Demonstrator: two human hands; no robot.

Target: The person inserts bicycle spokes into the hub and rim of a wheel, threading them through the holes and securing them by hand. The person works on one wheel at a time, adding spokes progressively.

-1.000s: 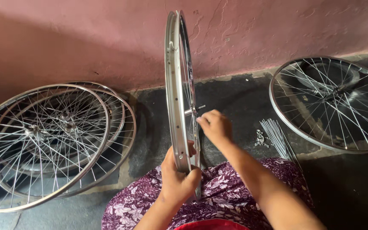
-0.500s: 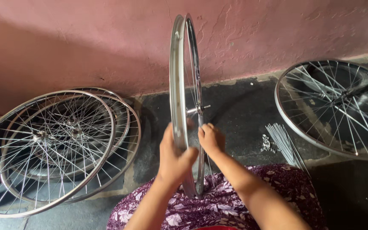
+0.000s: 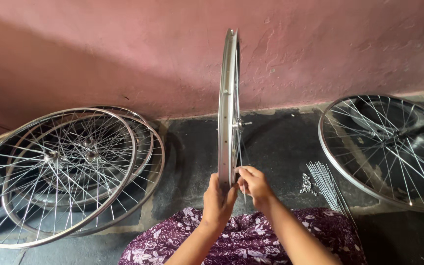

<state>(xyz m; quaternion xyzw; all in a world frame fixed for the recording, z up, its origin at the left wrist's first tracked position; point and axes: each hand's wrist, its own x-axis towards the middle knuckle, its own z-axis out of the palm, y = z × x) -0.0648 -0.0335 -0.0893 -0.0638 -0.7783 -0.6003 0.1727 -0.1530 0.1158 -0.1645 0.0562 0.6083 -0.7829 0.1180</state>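
- Both our hands have slid lower on the upright rim point(image 3: 227, 108) at frame centre.
- Our left hand point(image 3: 218, 202) clasps its bottom edge; our right hand point(image 3: 253, 182) pinches a spoke.
- Three spoked wheels point(image 3: 60, 172) stack lower left, one wheel point(image 3: 388, 147) lies right, one bundle of loose spokes point(image 3: 326, 182) between.
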